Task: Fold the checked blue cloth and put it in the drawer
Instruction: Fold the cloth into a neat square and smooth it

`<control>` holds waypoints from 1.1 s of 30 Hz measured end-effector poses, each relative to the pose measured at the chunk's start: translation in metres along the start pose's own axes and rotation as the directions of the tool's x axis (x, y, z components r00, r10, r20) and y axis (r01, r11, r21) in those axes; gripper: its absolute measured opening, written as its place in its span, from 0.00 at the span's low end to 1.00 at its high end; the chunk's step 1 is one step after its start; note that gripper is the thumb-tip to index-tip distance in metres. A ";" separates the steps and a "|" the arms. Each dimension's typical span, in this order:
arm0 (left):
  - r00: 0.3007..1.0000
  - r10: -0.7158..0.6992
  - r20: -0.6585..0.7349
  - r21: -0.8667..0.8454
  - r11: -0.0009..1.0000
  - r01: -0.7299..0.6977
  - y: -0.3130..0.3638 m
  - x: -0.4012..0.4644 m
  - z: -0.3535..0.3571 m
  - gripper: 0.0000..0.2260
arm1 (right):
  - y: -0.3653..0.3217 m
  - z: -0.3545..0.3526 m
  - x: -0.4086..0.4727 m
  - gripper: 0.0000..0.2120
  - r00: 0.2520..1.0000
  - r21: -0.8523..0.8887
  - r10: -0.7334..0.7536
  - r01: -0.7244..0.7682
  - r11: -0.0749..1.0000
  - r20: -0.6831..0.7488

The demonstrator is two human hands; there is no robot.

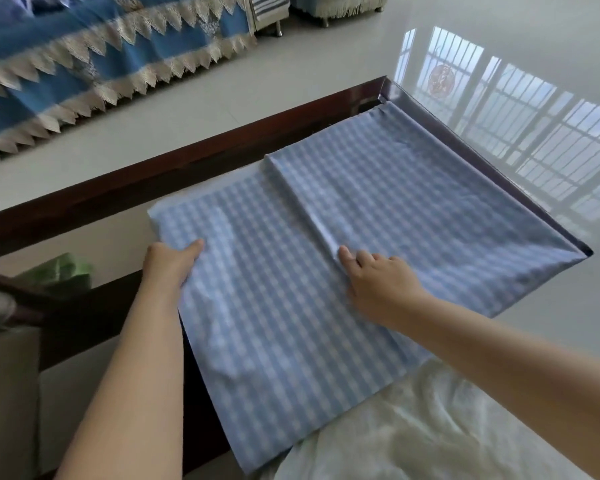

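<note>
The checked blue cloth (326,271) lies spread over a dark wooden table, one layer folded over with a raised crease running from the upper middle down to the centre. My left hand (168,263) grips the cloth's left edge, thumb on top and fingers hidden under the fabric. My right hand (378,282) rests on the cloth just right of the crease, its fingers loosely bent and the fingertips touching the fold. The cloth's near edge hangs off the table toward me. No drawer is in view.
The dark wooden table rim (187,174) runs along the far and right sides. A blue sofa cover with lace trim (84,64) lies beyond on the left. A shiny tiled floor (499,81) is on the right. Pale clothing (430,427) is near me; a green thing (61,271) sits at left.
</note>
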State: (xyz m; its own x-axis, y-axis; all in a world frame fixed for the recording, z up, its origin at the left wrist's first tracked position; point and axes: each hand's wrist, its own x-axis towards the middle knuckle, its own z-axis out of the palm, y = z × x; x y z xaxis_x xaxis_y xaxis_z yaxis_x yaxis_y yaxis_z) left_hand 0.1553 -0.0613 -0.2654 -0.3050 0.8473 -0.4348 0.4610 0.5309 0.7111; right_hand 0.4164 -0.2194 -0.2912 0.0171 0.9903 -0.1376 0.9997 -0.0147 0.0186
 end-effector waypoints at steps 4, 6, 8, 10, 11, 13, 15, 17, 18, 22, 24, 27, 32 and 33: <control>0.964 0.003 0.266 -0.016 1.000 0.001 -0.003 -0.019 -0.011 0.11 | -0.001 -0.006 0.003 0.30 0.996 0.019 0.082 -0.083 0.996 0.029; 0.985 0.076 0.155 -0.055 0.996 -0.068 -0.006 -0.017 -0.013 0.11 | -0.001 -0.013 0.005 0.33 0.981 -0.016 0.138 -0.137 0.990 0.134; 0.991 0.108 0.078 -0.098 0.990 -0.100 -0.003 -0.013 -0.012 0.10 | 0.003 -0.019 0.006 0.34 0.965 -0.045 0.175 -0.170 0.984 0.194; 0.991 0.115 0.066 -0.127 0.986 -0.106 0.000 -0.012 -0.009 0.09 | 0.006 -0.019 0.007 0.32 0.961 -0.067 0.191 -0.181 0.981 0.201; 0.990 0.121 0.068 -0.139 0.984 -0.111 0.001 -0.012 -0.007 0.09 | 0.007 -0.018 0.008 0.32 0.961 -0.071 0.190 -0.179 0.981 0.203; 0.991 0.119 0.069 -0.140 0.984 -0.108 -0.004 -0.010 -0.005 0.10 | 0.007 -0.019 0.007 0.32 0.962 -0.047 0.167 -0.161 0.986 0.217; 0.988 0.065 0.140 -0.117 0.992 -0.049 -0.012 -0.010 -0.011 0.13 | 0.006 -0.016 0.004 0.31 0.964 0.009 0.132 -0.138 0.990 0.233; 0.949 0.005 0.314 -0.081 0.997 0.021 -0.022 -0.013 -0.021 0.12 | 0.004 -0.013 -0.002 0.29 0.978 -0.013 0.098 -0.097 0.995 0.185; 0.914 -0.002 0.405 -0.038 0.999 0.019 -0.027 -0.016 -0.027 0.10 | 0.003 -0.006 -0.006 0.28 0.995 -0.020 0.065 -0.063 0.998 0.082; 0.803 0.080 0.591 -0.093 0.995 -0.030 -0.031 -0.027 -0.044 0.25 | 0.001 0.015 -0.021 0.32 0.984 -0.040 -0.156 0.153 0.987 -0.088; 0.792 0.198 0.578 -0.288 0.957 -0.029 -0.017 -0.039 -0.042 0.21 | 0.003 0.020 -0.025 0.34 0.977 -0.026 -0.212 0.212 0.977 -0.008; 0.813 0.304 0.497 -0.471 0.881 -0.042 0.025 -0.069 -0.028 0.13 | 0.004 0.010 -0.037 0.36 0.968 0.087 -0.246 0.240 0.967 0.057; 0.680 0.525 0.511 -0.509 0.823 -0.253 0.112 -0.130 0.031 0.08 | 0.028 -0.006 -0.058 0.47 0.977 0.952 0.061 -0.215 0.217 0.206; 0.649 0.569 0.505 -0.508 0.804 -0.310 0.129 -0.143 0.053 0.08 | 0.038 -0.010 -0.064 0.49 0.968 0.973 0.115 -0.213 -0.091 0.223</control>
State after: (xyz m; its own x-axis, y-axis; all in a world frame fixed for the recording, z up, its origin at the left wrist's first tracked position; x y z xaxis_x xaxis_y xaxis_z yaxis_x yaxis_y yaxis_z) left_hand 0.3025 -0.1128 -0.1403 0.4852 0.8603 -0.1565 0.0420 0.1559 0.9869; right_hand 0.4531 -0.2824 -0.2722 0.1352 0.9262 -0.3519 -0.0784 -0.3441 -0.9357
